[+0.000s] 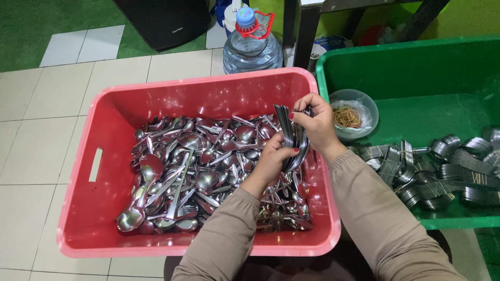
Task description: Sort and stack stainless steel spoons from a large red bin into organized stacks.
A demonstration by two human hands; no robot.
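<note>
While both hands worked over the red crate (88, 208), they held one stack of spoons (291, 136) upright above the loose cutlery (198, 177) heaped inside. The right hand (316, 122) had its grip closed round the upper part of the stack, and the left hand (275, 158) clasped the lower part from below. Judged from the polished metal, the stack was likely stiff, fairly heavy for its size and slippery, with nested pieces apt to slide or fan apart. A firm hold across the narrow handles, pressed from both sides, looked the safest place to take it.

Just right of the crate stood a green crate (416, 67) holding finished bundles of spoons (442, 171), and a small clear bowl (371, 106) of rubber bands (347, 117) sat in its near corner. Beyond the red crate, on the tiled floor (41, 140), stood a large clear water bottle (252, 49) with a blue cap and red handle. Its label could not be made out.
</note>
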